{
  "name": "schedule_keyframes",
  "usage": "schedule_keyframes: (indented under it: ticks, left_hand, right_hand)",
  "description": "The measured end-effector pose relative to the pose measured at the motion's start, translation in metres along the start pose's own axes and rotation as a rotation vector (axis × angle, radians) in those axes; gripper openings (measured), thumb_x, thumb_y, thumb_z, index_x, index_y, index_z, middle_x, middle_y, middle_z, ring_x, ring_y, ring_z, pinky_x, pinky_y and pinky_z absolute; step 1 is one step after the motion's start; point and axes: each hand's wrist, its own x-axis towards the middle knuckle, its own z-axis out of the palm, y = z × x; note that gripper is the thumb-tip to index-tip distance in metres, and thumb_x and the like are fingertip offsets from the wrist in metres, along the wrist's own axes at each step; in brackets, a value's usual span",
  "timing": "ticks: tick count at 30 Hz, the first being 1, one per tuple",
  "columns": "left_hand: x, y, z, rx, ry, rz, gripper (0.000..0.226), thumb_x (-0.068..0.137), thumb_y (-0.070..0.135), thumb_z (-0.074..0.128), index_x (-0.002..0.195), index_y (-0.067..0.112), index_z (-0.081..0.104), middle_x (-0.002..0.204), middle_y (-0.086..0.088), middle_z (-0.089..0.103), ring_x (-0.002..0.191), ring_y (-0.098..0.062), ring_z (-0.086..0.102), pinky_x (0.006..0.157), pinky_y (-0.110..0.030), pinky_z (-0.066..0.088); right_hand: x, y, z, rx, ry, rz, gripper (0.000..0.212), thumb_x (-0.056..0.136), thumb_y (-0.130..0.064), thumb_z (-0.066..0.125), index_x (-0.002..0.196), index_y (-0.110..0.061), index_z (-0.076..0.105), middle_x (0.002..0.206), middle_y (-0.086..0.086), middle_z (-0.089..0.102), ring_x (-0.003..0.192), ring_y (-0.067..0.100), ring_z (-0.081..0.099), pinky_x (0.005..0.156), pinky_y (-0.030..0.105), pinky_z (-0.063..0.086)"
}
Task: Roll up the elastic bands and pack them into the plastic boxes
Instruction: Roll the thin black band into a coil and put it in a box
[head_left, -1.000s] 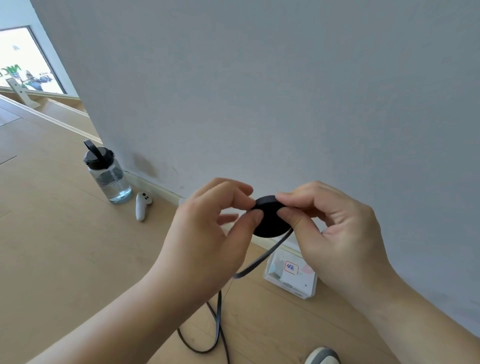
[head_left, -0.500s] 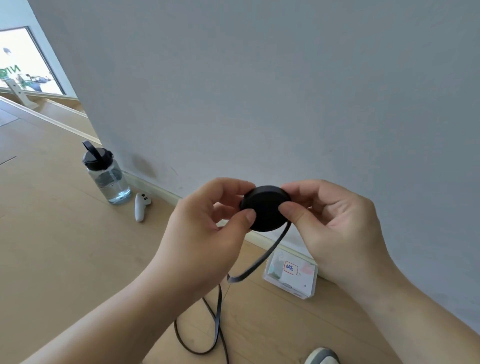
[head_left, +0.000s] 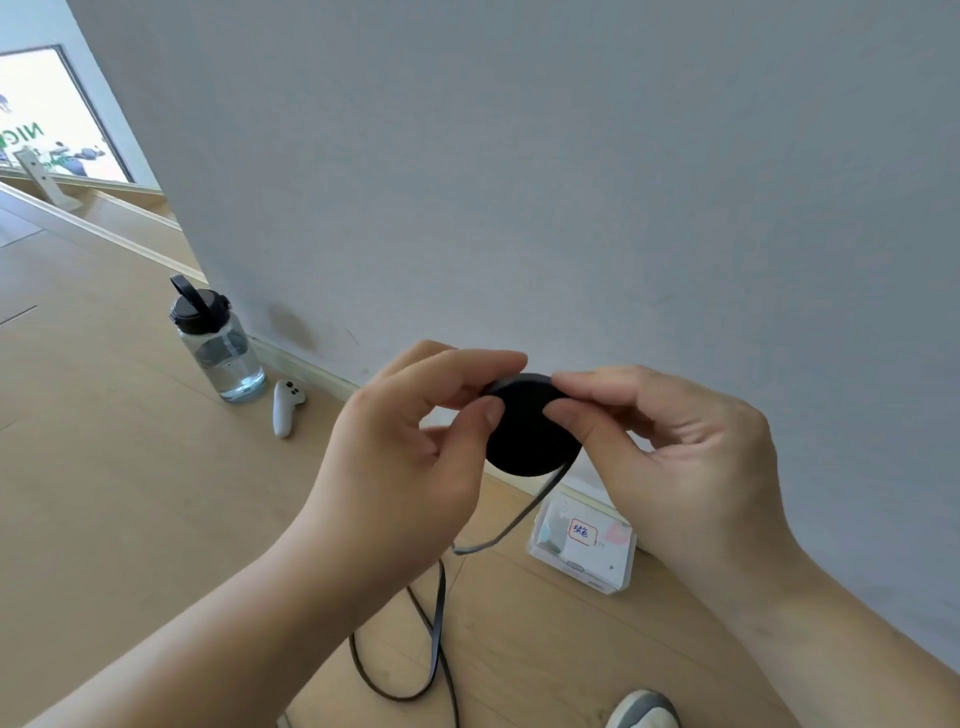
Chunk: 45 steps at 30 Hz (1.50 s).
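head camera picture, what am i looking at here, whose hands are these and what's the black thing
There is no machine here. A person wears one camera on the head, looking forward and down, so the two arms reaching in are their own. The left hand and right hand both pinch a black roll of elastic band in the air, thumbs on its near face. Its unrolled tail hangs from the roll and loops on the wooden floor. On the floor by the wall are a clear plastic box with a label, an upright water bottle and a white controller. The toe of a shoe shows at the bottom edge.
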Motion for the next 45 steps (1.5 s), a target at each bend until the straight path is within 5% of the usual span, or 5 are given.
schedule_keyframes:
  ticks: [5,21,28,38,45]
  left_hand:
    - [0.001,-0.005,0.0,-0.138,0.014,-0.187,0.036,0.094,0.001,0.07,0.108,0.033,0.076,0.097,0.008,0.079,0.099,-0.015,0.074,0.091,-0.04,0.061]
    - [0.003,-0.002,0.002,-0.386,0.039,-0.285,0.033,0.094,-0.006,0.067,0.107,0.024,0.073,0.096,-0.001,0.077,0.093,-0.02,0.078,0.082,-0.037,0.065]
    - [-0.004,-0.002,0.007,0.282,-0.094,0.157,0.039,0.091,0.003,0.071,0.122,0.026,0.068,0.106,0.019,0.07,0.099,-0.002,0.069,0.084,-0.022,0.058]
    - [-0.002,0.002,0.007,-0.251,0.023,-0.161,0.039,0.091,-0.005,0.071,0.104,0.032,0.074,0.098,0.01,0.077,0.093,-0.019,0.078,0.083,-0.04,0.063]
    - [0.0,-0.007,0.001,0.296,-0.052,0.194,0.022,0.092,0.008,0.074,0.111,0.017,0.07,0.105,0.012,0.07,0.097,-0.005,0.071,0.083,-0.025,0.061]
  right_hand:
    - [-0.001,0.003,-0.002,0.118,-0.025,0.165,0.026,0.084,-0.003,0.081,0.095,-0.026,0.079,0.088,-0.014,0.079,0.083,0.009,0.076,0.076,0.013,0.056]
    - [0.001,0.004,-0.004,0.069,0.031,0.079,0.03,0.082,-0.004,0.082,0.098,-0.029,0.078,0.096,-0.018,0.078,0.086,0.004,0.075,0.078,0.01,0.053]
    - [0.001,0.012,-0.003,-0.144,-0.088,-0.134,0.024,0.087,0.012,0.07,0.089,-0.009,0.08,0.089,-0.003,0.075,0.087,0.011,0.072,0.077,0.018,0.055]
    - [0.001,0.002,-0.003,0.152,0.038,0.134,0.033,0.082,0.0,0.081,0.095,-0.03,0.078,0.094,-0.018,0.079,0.087,0.001,0.076,0.079,0.01,0.055]
    - [0.002,0.004,-0.005,-0.161,-0.055,-0.089,0.025,0.082,0.004,0.08,0.089,-0.02,0.079,0.085,-0.012,0.077,0.084,0.004,0.073,0.076,0.009,0.052]
